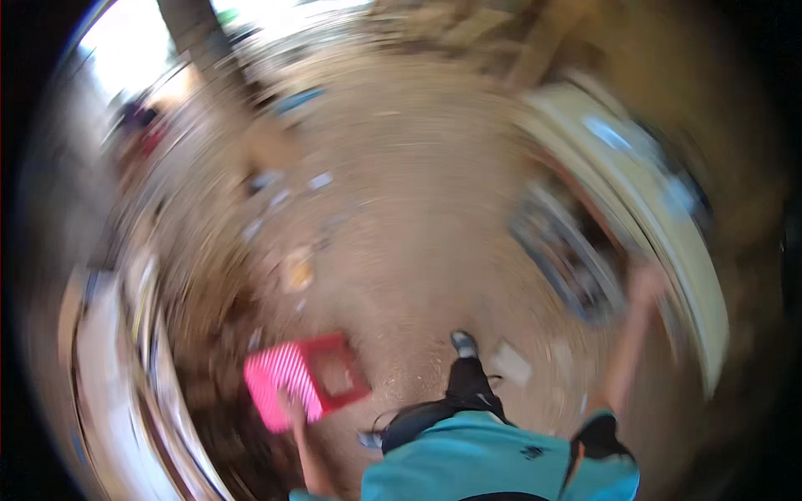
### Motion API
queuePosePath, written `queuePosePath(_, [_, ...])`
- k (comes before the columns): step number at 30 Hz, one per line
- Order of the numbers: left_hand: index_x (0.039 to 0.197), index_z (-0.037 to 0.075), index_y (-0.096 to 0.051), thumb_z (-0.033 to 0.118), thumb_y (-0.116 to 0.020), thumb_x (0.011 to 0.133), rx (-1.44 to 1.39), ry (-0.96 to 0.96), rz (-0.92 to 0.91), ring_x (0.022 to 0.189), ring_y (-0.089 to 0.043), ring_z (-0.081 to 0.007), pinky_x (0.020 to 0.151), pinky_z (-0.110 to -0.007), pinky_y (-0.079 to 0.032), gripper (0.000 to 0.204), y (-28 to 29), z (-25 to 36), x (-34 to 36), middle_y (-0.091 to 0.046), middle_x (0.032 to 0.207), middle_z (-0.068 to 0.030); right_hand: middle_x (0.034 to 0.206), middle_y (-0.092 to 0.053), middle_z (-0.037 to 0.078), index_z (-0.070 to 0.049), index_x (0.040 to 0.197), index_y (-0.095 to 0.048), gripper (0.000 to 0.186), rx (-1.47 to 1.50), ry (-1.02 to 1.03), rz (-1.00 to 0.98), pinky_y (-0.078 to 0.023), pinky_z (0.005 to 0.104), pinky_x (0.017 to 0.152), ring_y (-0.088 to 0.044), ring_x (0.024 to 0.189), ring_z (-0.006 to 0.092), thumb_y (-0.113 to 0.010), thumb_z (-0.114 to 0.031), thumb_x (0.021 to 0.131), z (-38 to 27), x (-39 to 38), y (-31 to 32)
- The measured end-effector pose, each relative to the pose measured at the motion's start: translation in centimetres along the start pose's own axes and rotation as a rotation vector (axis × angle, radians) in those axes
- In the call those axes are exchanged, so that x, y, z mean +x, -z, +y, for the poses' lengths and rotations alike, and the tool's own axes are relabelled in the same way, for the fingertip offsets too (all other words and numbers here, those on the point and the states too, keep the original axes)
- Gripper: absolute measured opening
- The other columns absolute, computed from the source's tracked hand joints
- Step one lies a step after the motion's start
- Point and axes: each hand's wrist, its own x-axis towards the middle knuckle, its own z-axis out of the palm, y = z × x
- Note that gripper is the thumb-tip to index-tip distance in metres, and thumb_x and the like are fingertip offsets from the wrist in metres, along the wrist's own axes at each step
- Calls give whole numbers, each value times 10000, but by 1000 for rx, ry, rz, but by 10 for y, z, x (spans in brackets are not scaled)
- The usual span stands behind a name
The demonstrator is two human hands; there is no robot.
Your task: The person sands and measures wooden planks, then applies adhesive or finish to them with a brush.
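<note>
My left hand point(292, 406) is on the striped face of a pink-and-red plastic stool point(271, 376), its fingers seemingly hooked into that face. The stool is tilted, with its open frame turned to the right. Out to the right, my right hand point(647, 282) is raised in front of the near side of a long pale table point(668, 225). Motion smears its fingers, and whether it touches the table cannot be made out.
Under the pale table stands a grey crate point(568, 255) with unclear contents. Long pale boards or panels point(113, 376) line the left side. Scraps point(320, 180) and a yellowish item point(298, 270) litter the brown ground. A post point(200, 42) rises at the far left.
</note>
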Motion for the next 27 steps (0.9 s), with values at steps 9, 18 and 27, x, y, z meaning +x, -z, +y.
queuePosePath(9, [1173, 77, -573, 277, -665, 743, 95, 272, -487, 898, -621, -300, 789, -394, -494, 483, -221, 94, -42, -650, 971, -171, 1111, -580, 152, 5, 1143, -519, 389, -142, 111, -438, -422, 385, 857, -555, 995, 285, -580, -243, 849, -7, 249, -285])
queuePosePath(18, [1037, 49, -662, 286, -656, 714, 102, 684, -132, 861, -650, -286, 788, -383, -499, 400, -202, -2, -133, -672, 937, -175, 1150, -559, 146, 1, 1194, -478, 439, 140, 18, -330, -386, 382, 918, -533, 1040, 267, -567, -260, 852, -46, 240, -238])
queuePosePath(27, [989, 29, -646, 157, -589, 755, 79, 382, 595, 798, -636, -323, 705, -385, -500, 273, 0, -29, -120, -650, 896, -182, 1189, -539, 139, -3, 1246, -438, 490, 1071, -130, -425, -351, 379, 980, -511, 1085, 250, -554, -276, 855, -210, 115, -112])
